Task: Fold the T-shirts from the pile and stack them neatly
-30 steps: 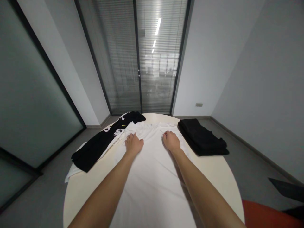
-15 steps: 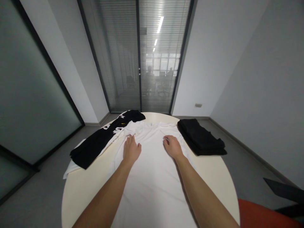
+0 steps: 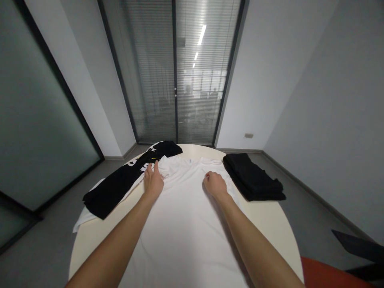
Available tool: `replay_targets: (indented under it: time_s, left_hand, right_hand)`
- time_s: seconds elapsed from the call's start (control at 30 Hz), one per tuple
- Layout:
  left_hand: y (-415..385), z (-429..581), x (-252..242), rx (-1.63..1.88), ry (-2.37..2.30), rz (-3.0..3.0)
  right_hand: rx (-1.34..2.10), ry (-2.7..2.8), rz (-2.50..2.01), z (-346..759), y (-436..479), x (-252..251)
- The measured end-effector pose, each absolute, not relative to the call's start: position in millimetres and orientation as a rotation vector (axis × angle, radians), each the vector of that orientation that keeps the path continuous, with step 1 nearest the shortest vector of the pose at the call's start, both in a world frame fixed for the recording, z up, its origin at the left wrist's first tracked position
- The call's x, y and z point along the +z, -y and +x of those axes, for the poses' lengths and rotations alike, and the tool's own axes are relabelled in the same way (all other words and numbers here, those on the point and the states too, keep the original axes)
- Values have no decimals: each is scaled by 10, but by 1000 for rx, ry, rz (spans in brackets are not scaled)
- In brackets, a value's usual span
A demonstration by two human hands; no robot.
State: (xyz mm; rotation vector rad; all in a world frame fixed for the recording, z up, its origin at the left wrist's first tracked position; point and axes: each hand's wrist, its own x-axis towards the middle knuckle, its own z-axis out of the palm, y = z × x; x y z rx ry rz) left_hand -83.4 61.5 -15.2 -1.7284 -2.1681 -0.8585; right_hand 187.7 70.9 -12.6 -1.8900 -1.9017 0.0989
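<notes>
A white shirt (image 3: 183, 224) lies spread over the middle of a round cream table (image 3: 270, 228), its collar end away from me. My left hand (image 3: 153, 182) is at the shirt's upper left edge with its fingers apart, close to a black garment with white print (image 3: 120, 184). On the upper right part of the shirt rests my right hand (image 3: 215, 184), its fingers curled together; what they may pinch is too small to make out. To the right of that hand sits a folded black stack of cloth (image 3: 253, 178).
White cloth (image 3: 82, 218) sticks out under the black garment and hangs over the left table edge. A red chair (image 3: 327, 274) stands at the lower right, beside a dark armrest (image 3: 358, 244). Glass panels with blinds (image 3: 198, 108) rise behind the table.
My left hand has moved left, from on the shirt to its upper left edge. My right hand has shifted slightly left and its fingers have curled in more.
</notes>
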Motion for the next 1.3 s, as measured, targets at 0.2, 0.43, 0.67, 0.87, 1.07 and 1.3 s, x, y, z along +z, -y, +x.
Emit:
replay_targets:
  time_s: [0.2,0.43,0.67,0.87,1.07,1.3]
  left_hand:
    - [-722,-1029,-267,-855,2188,-1759]
    - [-675,-1057,-257,-898,2158,-1842]
    - [-699,-985,-293,-978,2194,-1999]
    - [-687,-989,-265,-1152,2244,-1942]
    - [-826,-1157,-405,-1744,2139,-1611]
    - [-885,-1244,-483,-1831,2079,-1598]
  right_hand:
    - [229,1944,-1758,1530,-1037,-6]
    - [496,1965,-1536,820,-1553,145]
    - [647,1949,-1503,162,-1996,201]
    - [794,1942,-1455,-46,-2235,74]
    - [853,1891,-1181,-131,-2321,119]
    - [968,1906,-1247,-157,-2254,-38]
